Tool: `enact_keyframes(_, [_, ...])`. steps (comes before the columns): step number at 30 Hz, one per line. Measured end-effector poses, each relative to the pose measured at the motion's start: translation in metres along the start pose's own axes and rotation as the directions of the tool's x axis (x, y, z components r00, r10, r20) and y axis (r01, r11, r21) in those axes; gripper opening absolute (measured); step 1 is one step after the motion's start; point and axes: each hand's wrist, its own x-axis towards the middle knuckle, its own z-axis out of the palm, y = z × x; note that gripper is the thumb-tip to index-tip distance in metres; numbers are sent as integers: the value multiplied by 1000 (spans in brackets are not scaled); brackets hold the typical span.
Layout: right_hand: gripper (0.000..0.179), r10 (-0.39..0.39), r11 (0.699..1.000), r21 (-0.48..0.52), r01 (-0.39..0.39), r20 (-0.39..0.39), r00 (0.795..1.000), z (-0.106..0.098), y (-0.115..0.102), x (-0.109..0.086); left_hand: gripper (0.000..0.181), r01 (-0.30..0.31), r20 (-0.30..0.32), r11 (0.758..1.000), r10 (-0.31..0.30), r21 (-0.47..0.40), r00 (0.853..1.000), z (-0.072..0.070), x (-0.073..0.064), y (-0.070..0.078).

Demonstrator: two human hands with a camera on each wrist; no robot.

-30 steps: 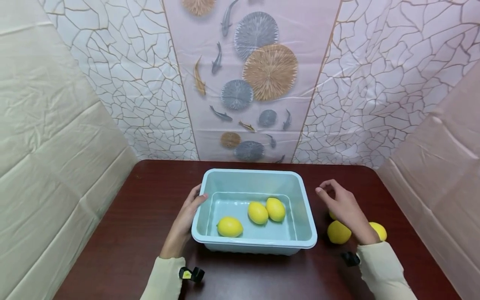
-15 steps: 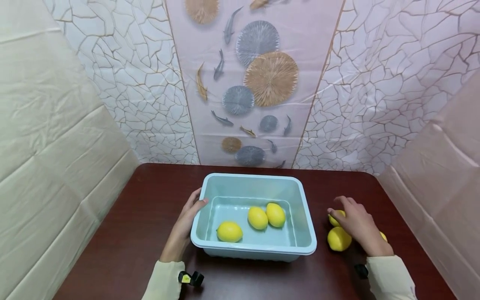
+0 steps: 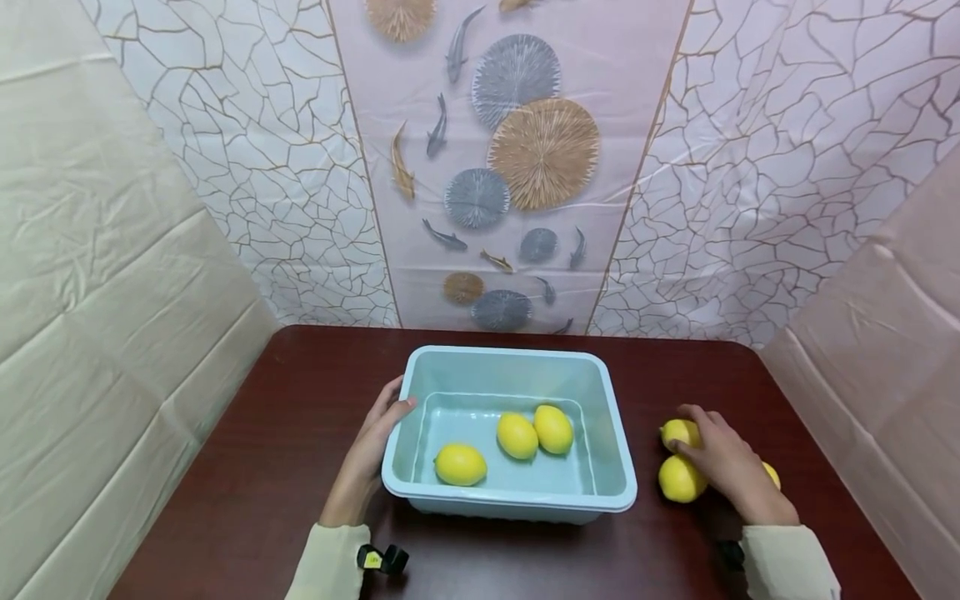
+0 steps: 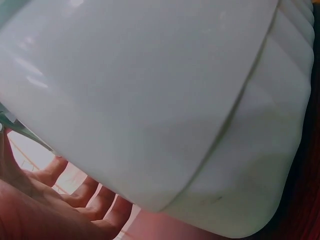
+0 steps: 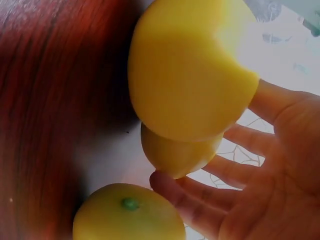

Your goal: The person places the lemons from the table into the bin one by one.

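Observation:
My left hand (image 3: pixel 375 433) grips the left side of a pale blue plastic tub (image 3: pixel 510 500), thumb over the rim and fingers along the outer wall. Inside the tub lie three yellow lemons, one near the front left (image 3: pixel 461 464) and two side by side, a middle lemon (image 3: pixel 517 436) and a right-hand lemon (image 3: pixel 553 429). To the tub's right, my right hand (image 3: pixel 723 458) reaches over a far lemon (image 3: pixel 678 433), its fingers extended at that lemon's side. The near lemon (image 3: pixel 681 479) sits just in front, by the thumb. Another lemon (image 5: pixel 130 215) is partly hidden behind the wrist in the head view.
The dark reddish-brown table (image 3: pixel 247 483) carries everything. Behind it hangs a patterned cloth backdrop (image 3: pixel 480 167). Pale fabric walls flank it, a left wall (image 3: pixel 127 333) and a right wall (image 3: pixel 877 350). Each wrist wears a small black camera, such as the left one (image 3: pixel 384 558).
My right hand has come down and toward the right, from above the table beside the tub to the loose lemons. The left hand has stayed on the tub, and the head view has tilted slightly.

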Motion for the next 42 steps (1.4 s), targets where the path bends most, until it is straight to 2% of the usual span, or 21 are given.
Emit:
enact_keyframes(11, [56,-28,999,18,27,31,999,8,10,13,58,0,4,1000,0,1,1000,0,-1,0])
enact_keyframes(22, [61,21,1000,0,-21,72,997,2,10,21,59,-12,13,1000,12,7,1000,0,-1,1])
enact_keyframes(29, [67,64,998,-6,-64,10,998,1,10,18,59,-7,31,999,8,-32,999,-1,-1,0])
enact_keyframes(34, [68,57,998,-7,-57,-38,998,-2,6,14,59,-7,34,999,8,-35,999,0,0,-1])
enact_keyframes(42, [63,38,999,3,-38,-59,998,-6,-6,9,60,-8,29,1000,9,-24,1000,0,-2,-1])
